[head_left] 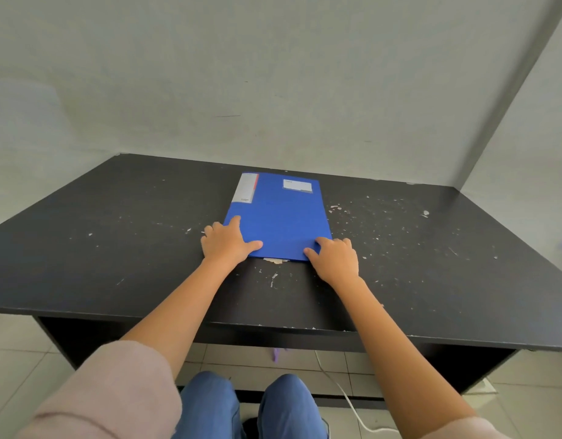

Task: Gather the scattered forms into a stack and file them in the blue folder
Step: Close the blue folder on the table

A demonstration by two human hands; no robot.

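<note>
Closed blue folder (278, 217) flat on table (115, 232). Left grip (226, 240) splayed apart, flat on near-left corner. Right grip (335, 258) on near-right corner, fingers bent; cannot tell if clamped.

- The blue folder (278, 217) is closed and lies flat on the dark surface (115, 232), near its middle.
- Its long sides run from 6 to 12 o'clock, and the far end leans a little toward 11.
- A grey-white strip with a red edge runs along the spine at the 11 o'clock corner.
- A small white label sits toward 1 o'clock.
- The left hand (225, 240) rests on the 7 o'clock corner, and the right hand (335, 258) on the 5 o'clock corner.
</note>
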